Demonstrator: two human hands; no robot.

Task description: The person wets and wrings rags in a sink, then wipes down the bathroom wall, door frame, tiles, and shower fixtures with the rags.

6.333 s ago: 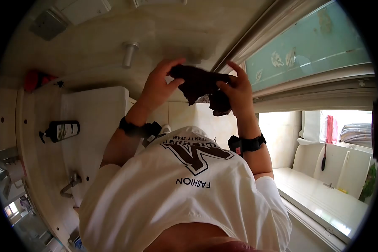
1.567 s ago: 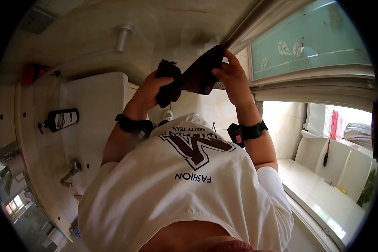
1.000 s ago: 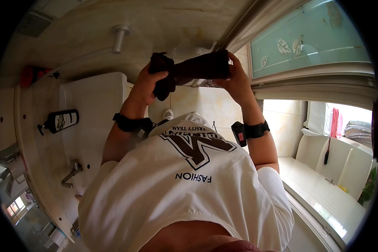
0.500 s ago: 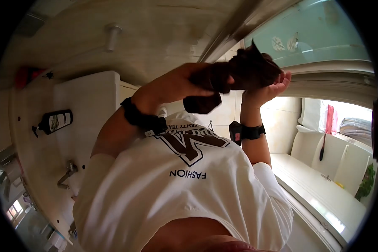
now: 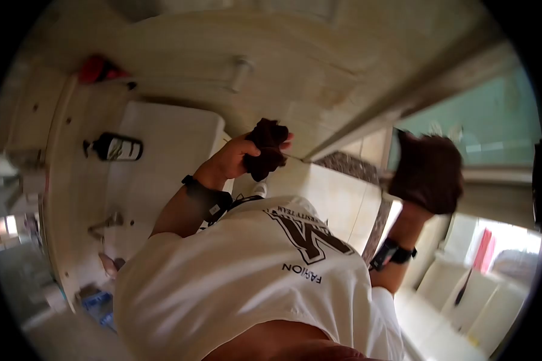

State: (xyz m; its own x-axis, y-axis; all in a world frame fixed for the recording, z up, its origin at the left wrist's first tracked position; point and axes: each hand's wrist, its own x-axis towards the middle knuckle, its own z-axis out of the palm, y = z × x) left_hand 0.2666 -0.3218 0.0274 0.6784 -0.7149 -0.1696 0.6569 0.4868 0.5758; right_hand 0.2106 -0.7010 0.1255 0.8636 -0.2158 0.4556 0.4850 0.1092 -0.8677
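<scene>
Basin (image 5: 162, 141) left of the person (image 5: 247, 271), glass panel (image 5: 503, 123) to the right

Left hand (image 5: 238, 156) is pulling back from the right hand (image 5: 417, 210), now gripping a dark bunched cloth (image 5: 265, 150) alone. Right hand is sitting farther out to the right, another dark cloth (image 5: 429, 171) now covering most of it. View is turning, more of the speckled floor strip (image 5: 349, 166) showing.

And here's my white shirt (image 5: 241, 307), its big brown letter (image 5: 298, 234) dark-outlined! Beyond it, my brown fabric pieces (image 5: 427, 171), deep and reddish; left of it, a black bottle (image 5: 119, 147), pale-labelled; beyond it rightward, brown speckled stone (image 5: 349, 166).
</scene>
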